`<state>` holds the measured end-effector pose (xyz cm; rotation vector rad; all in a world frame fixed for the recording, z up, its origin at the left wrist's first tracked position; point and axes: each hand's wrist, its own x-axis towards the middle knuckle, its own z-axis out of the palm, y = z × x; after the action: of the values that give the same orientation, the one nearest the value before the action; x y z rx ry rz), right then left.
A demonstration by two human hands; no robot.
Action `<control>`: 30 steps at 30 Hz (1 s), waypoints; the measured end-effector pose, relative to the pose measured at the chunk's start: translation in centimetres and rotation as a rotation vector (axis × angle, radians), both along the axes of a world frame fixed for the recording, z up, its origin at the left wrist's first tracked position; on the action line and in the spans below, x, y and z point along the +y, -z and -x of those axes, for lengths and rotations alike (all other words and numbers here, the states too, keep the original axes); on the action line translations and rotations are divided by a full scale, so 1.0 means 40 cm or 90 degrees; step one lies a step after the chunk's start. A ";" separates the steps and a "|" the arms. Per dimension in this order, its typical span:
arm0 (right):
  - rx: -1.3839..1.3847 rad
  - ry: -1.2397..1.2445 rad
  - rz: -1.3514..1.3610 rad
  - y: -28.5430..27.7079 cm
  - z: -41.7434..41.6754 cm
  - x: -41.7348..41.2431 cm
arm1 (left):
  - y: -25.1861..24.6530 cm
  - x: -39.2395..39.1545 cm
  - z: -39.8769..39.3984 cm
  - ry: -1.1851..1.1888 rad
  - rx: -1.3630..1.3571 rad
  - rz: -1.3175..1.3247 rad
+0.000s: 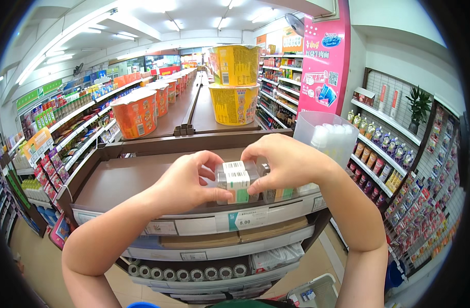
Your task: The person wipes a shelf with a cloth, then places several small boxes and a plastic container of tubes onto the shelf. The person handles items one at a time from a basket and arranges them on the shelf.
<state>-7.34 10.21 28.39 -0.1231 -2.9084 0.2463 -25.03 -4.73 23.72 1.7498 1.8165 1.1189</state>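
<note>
Two small clear plastic packs (237, 184) with white and green barcode labels stand side by side, touching, at the front edge of the brown top shelf (131, 173). My left hand (188, 183) has its thumb and fingers around their left side. Across from it, my right hand (283, 163) grips their right side, thumb at the front and fingers behind. More packs of a similar kind (279, 193) stand just right of them, partly hidden under my right hand. The contents of the packs cannot be made out.
A translucent bin (327, 133) of white plastic cups stands at the shelf's right end. Behind the raised back rim are yellow instant-noodle tubs (235, 104) and a row of orange tubs (135, 113). Below are price strips (204, 225) and rolls (196, 275). A basket (315, 294) sits on the floor.
</note>
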 end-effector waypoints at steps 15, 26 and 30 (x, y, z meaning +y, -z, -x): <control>0.040 -0.092 -0.080 0.007 -0.031 0.010 | 0.000 -0.005 -0.015 0.029 0.083 -0.027; 0.019 -0.100 -0.059 0.002 -0.033 0.005 | -0.003 0.008 -0.011 0.045 0.104 -0.008; 0.068 -0.101 -0.060 0.012 -0.043 -0.002 | 0.001 0.004 -0.019 0.030 0.116 -0.059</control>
<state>-5.61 10.14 27.90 0.1335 -2.8185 0.1365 -24.29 -4.55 23.68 1.9957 1.8430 1.0717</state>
